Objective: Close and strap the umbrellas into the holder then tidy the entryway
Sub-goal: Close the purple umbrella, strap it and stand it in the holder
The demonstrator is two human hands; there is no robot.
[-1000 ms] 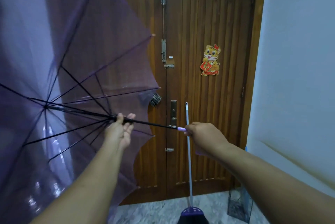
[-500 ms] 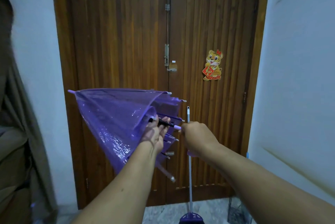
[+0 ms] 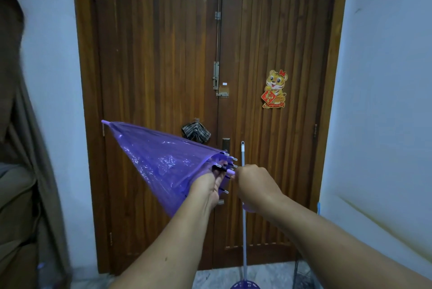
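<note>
Standing before a tall double door of dark slatted wood (image 3: 163, 101), a person collapses a translucent purple plastic umbrella (image 3: 161, 162), the closing step of the task, with strapping and stowing apparently not yet done. The canopy, folded to a loose cone, is held in the air at mid-door height, tip pointing up and left, rib ends bunched toward the hands. The next move likely calls for gathering the slack plastic tight around the shaft so a strap can be wrapped; no strap is visible. A wire holder may be the dark frame at the lower right edge, though it is too dim to tell. The left hand (image 3: 208, 189) reaches forward, fingers curled around the rib ends inside the canopy's open mouth. The right hand (image 3: 256, 183), just beside it, is fisted on the lilac handle (image 3: 231, 172). Behind them a thin white mop pole (image 3: 243, 230) leans against the door.
</note>
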